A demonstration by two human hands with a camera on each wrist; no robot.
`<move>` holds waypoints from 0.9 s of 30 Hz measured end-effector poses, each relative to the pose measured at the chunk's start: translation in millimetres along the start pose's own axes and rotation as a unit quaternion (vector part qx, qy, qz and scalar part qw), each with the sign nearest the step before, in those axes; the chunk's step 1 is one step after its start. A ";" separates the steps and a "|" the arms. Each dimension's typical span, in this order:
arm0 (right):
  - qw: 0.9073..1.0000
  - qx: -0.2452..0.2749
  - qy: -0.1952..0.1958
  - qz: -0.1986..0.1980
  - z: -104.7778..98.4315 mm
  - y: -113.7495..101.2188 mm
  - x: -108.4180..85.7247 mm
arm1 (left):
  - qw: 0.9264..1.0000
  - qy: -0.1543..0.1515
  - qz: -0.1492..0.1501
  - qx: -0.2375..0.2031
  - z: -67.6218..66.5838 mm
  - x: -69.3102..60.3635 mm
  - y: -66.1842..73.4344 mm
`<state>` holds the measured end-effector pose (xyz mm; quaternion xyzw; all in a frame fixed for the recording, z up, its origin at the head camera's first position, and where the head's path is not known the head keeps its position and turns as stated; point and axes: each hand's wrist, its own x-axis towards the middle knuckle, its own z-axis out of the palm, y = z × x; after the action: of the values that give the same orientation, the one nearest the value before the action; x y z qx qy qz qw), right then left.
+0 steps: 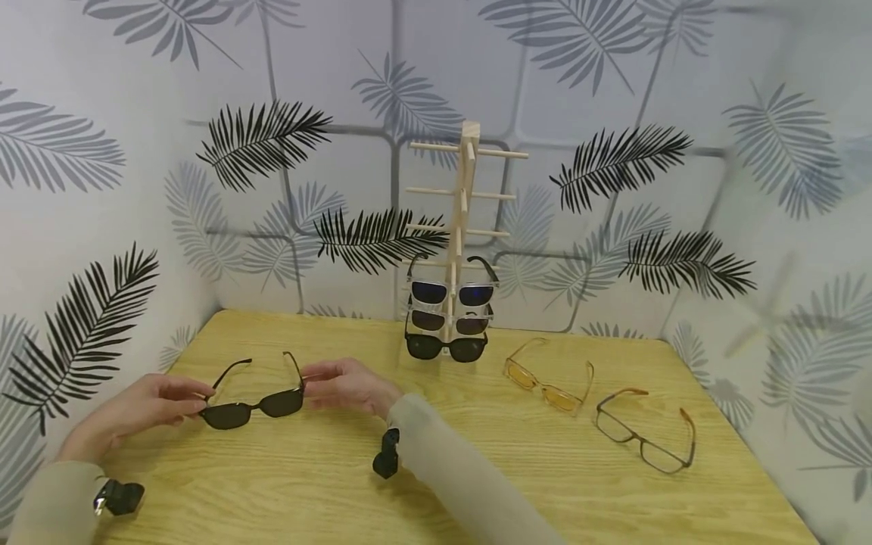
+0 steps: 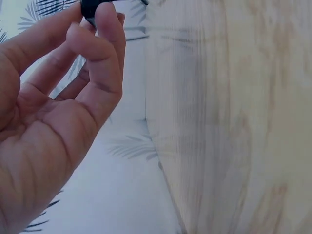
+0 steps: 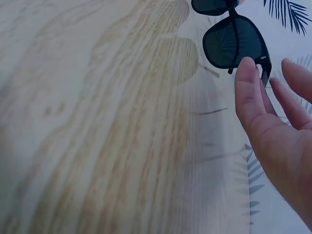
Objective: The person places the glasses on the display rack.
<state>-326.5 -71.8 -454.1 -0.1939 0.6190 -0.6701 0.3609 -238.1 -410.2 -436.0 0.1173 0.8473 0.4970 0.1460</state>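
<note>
A pair of black-framed sunglasses with dark lenses (image 1: 228, 416) is over the left part of the yellowish wood-grain bench (image 1: 327, 484), arms unfolded towards the back wall and lenses facing the person. The left hand (image 1: 146, 401) pinches one hinge corner; the right hand (image 1: 350, 386) has its fingers narrow about the opposite corner, though how firmly they press cannot be told.

Beyond the right hand, near the bench's back edge, stands a pale wooden display rack with horizontal pegs (image 1: 465, 189). Its upper pegs are bare; low on it sit three pairs, one above another: clear-framed glasses with dark blue lenses (image 1: 428, 292), pale-framed glasses with dark lenses (image 1: 428, 321), and black sunglasses (image 1: 466, 350) lowest.

The right arm's beige sleeve (image 1: 470, 484) crosses the bench between the held pair and two others lying unfolded at the right: translucent glasses with orange-yellow lenses (image 1: 562, 399) and, nearer the right edge, thin dark-framed glasses with clear lenses and brown arm tips (image 1: 633, 436). Leaf-patterned wallpaper (image 1: 463, 68) backs the bench. A small black device (image 1: 387, 454) juts from the right wrist.
</note>
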 end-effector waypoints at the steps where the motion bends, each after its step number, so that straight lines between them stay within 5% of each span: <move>1: 1.000 -0.004 0.004 0.001 -0.5 0.7 -1.1 | 1.000 -0.002 0.003 -0.002 1.0 0.8 1.2; 13: 0.998 -0.011 0.063 -0.023 -12.7 1.3 -21.1 | 0.993 -0.033 0.027 -0.106 15.4 18.3 17.0; 20: 0.997 -0.016 0.076 -0.023 -24.3 -1.9 -34.3 | 0.991 -0.023 0.015 -0.131 28.0 29.3 25.9; 27: 0.995 -0.005 0.096 -0.040 -30.4 -13.5 -45.2 | 0.988 0.007 0.051 -0.147 34.5 37.8 43.2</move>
<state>-321.2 -18.6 -437.4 -0.1550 0.6457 -0.6967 0.2714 -258.4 -348.7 -419.1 0.1340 0.7590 0.6238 0.1299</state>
